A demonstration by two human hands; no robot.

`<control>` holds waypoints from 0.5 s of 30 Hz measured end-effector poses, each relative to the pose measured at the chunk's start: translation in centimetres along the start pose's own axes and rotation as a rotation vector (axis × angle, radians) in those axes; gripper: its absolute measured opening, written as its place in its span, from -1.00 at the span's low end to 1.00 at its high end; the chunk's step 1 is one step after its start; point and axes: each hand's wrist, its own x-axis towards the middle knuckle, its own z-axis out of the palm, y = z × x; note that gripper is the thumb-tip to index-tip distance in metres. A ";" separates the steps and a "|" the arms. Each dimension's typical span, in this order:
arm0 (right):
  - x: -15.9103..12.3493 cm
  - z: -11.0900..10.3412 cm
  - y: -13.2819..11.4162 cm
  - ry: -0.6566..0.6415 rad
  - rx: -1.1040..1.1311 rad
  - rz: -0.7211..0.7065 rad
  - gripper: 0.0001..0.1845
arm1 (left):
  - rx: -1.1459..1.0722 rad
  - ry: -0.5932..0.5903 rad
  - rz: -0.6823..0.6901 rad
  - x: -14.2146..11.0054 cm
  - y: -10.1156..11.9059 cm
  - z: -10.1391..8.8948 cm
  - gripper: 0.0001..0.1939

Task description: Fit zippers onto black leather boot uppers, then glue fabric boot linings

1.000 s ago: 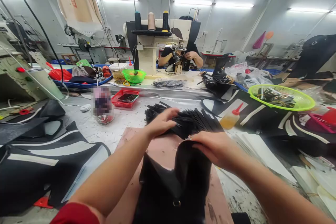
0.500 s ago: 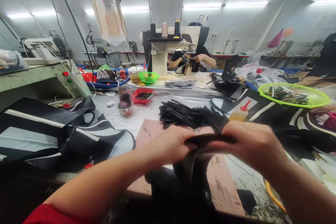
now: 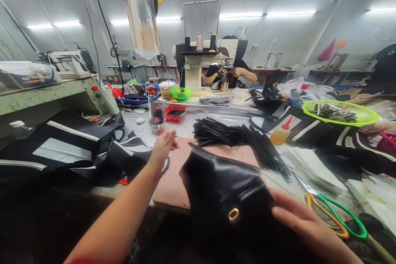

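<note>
My right hand (image 3: 298,218) grips the right edge of a glossy black leather piece (image 3: 219,177), thumb on top and fingers behind. A gold-coloured oval metal ring (image 3: 234,214) is set in its face. The piece spreads over the front of a pinkish board (image 3: 171,185), and its lower part is lost in shadow. To the left, apart from the leather, my left hand (image 3: 164,147) is raised over the board's far left side. Its fingers are loosely bent and apart, with nothing seen in them. Bundles of thin black strips (image 3: 222,132) lie behind the leather.
Scissors (image 3: 334,210) with green and orange handles lie at right, near white sheets (image 3: 318,169) and a glue bottle (image 3: 281,130). Black pieces with white strips (image 3: 71,132) cover the left. Behind are a red tray (image 3: 175,114), green basket (image 3: 340,111) and sewing machine (image 3: 198,66) with another person.
My left hand has let go of the black leather and moved left. The leather has opened out, showing the gold ring, while my right hand has moved lower with its edge.
</note>
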 end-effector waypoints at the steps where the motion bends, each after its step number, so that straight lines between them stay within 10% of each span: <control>1: -0.1 -0.2 -0.6 0.027 0.064 -0.017 -0.63 | -0.028 0.031 -0.019 -1.5 -0.8 -0.4 -0.37; 3: 0.0 -0.4 -1.4 0.073 0.136 -0.065 -0.47 | -0.125 0.037 -0.103 -5.4 -2.3 -0.6 -0.34; 8: 1.1 1.2 -1.5 0.166 0.068 -0.088 -0.39 | -0.578 -0.398 -0.445 -13.3 -3.1 1.0 -0.29; 15: -1.7 1.8 -1.9 0.268 -0.002 0.023 -0.60 | -0.568 -0.608 -0.491 -13.5 1.3 -0.3 -0.64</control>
